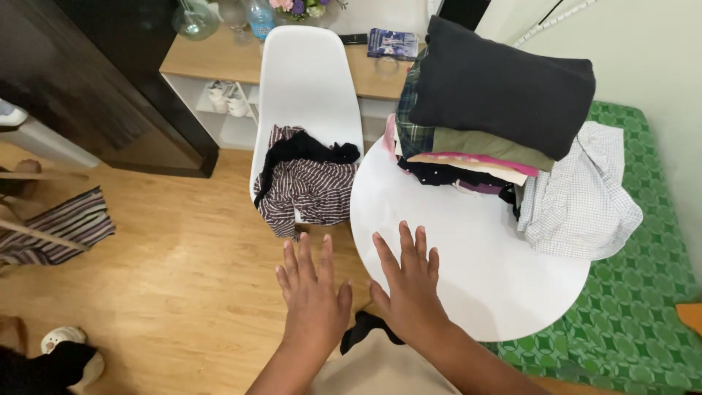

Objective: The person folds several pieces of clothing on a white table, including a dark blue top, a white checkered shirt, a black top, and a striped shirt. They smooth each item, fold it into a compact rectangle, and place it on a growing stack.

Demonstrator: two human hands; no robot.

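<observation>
Both hands empty, fingers spread: left hand (313, 292) reaching twd striped shirt (307, 186) on chair (307, 80), right hand (409, 281) over table (468, 263); I'd grab by collar.

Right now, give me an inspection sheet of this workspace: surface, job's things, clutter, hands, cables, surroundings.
Surface: round white table, near half bare.
Job's things: striped garment heaped on the white chair; stack of folded clothes at the table's far edge, a checked shirt hanging off its side.
Clutter: book, bottle and glass vase on the wooden shelf.
Hands: left hand open over the floor; right hand open at the table's edge; both empty.
Cables: nothing seen.
Surroundings: wooden floor, green patterned mat, dark cabinet.
</observation>
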